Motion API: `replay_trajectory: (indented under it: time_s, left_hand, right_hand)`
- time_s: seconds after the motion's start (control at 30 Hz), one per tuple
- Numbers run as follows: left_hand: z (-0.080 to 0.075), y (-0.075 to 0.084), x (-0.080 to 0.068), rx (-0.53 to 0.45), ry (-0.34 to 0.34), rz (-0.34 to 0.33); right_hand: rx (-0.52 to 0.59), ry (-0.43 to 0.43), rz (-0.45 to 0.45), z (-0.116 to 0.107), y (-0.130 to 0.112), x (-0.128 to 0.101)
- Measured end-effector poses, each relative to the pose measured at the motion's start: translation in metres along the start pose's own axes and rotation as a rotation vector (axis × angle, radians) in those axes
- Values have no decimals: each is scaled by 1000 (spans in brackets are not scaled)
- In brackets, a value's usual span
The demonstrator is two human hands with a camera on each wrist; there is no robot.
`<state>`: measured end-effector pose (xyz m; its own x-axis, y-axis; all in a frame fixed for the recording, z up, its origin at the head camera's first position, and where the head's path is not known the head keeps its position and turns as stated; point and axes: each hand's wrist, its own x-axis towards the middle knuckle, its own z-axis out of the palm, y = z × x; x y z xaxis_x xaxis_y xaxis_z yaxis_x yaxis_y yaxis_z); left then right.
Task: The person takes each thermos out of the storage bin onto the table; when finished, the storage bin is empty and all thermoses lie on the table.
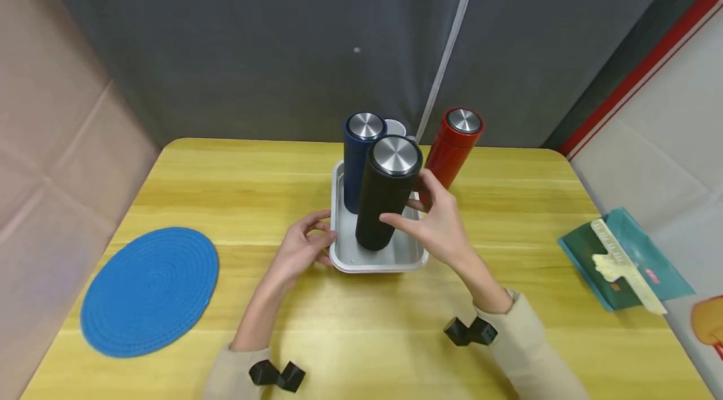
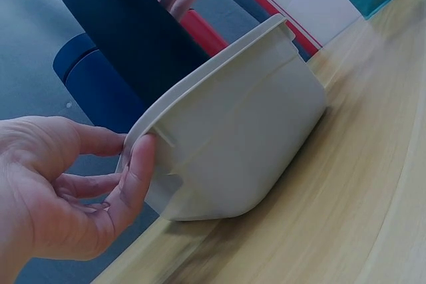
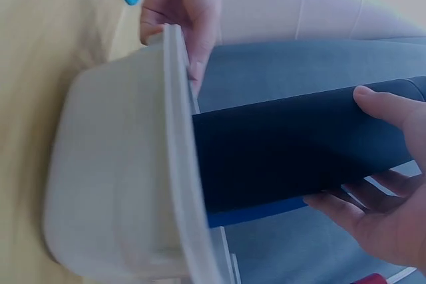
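Right hand grips the black flask; fingers curl round its side about mid-height, thumb on the near face; the right wrist view shows the same hold on the dark body. The flask stands upright in the near part of the metal tray, its base down inside the tray walls; whether the base rests fully on the tray floor cannot be told.

Left hand rests at the tray's left rim; in the left wrist view the thumb lies against the tray's outer wall just under the lip, the other fingers loosely bent and not wrapped round anything; it steadies rather than grips.

Behind the black flask, in the same tray, a blue flask stands upright; a white flask shows only as a sliver of its top beside the blue one. A red flask stands on the bench, outside the tray, just right of it.

Judgement on progress: three flasks appear to be in the tray, one outside; the black one not yet released.

Elsewhere on the bench: blue round mat far left; teal packet with a pale clip far right.
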<state>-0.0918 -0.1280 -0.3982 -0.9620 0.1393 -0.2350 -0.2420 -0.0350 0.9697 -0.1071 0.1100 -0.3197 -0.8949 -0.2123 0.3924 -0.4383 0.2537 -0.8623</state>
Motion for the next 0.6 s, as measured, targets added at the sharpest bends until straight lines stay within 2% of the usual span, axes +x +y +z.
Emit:
replay_trajectory:
  time_s: [0.13,0.4,0.6]
  left_hand:
    - [1,0,0,-8,4,-6]
    - [1,2,1,3,-2,-15]
    - [2,2,-1,2,-3,-14]
  right_hand:
    - [-4,25,-8,-7,-4,6]
    - [80,51,16,-22,-12,15]
    - [52,82,11,-33,-19,19]
